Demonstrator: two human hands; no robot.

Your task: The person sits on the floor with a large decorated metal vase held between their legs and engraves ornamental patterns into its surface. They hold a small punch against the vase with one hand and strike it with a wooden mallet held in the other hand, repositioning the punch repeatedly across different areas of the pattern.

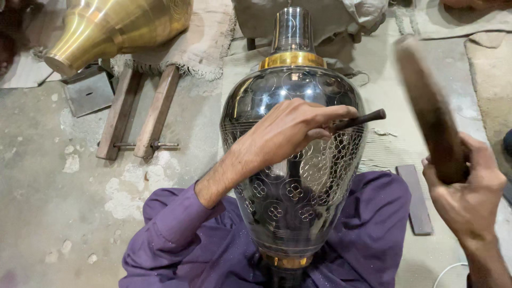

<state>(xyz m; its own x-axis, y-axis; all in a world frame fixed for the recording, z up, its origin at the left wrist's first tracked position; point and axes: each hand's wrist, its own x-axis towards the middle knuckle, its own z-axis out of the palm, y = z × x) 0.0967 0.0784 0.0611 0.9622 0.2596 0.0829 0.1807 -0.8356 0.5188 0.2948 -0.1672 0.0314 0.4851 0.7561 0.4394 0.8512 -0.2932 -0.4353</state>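
A large dark metal vase (293, 160) with engraved circles and a brass collar lies across the person's lap, neck pointing away. The left hand (290, 133) is clamped on a thin dark chisel (360, 120), resting against the vase's right shoulder. The right hand (466, 184) grips a blurred wooden mallet (426, 101), raised well clear to the right. Open floor (48, 176) lies left; a brass vessel (117, 26) sits far off.
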